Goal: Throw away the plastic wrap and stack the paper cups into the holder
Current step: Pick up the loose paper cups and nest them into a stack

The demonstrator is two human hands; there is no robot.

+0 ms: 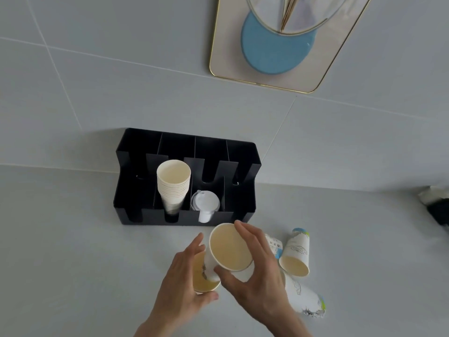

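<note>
Drinks station: cup holder [131,166], lids [205,203], tiled wall [97,81]

A pale grey counter [73,251] is seen below a wall of large grey tiles [121,69] divided by thin light grout lines. A mirror [279,45] with a thin gold frame and rounded corners is hung on the wall at the upper right, cut off by the top edge. A blue disc [269,53] is shown in it, overlapped from above by a pale rounded shape with a thin gold rim. White plastic lids [205,205] are stacked in the third compartment from the left of the black organiser. A black and white object [436,207] is cut off at the right edge of the counter; what it is cannot be told.
</note>
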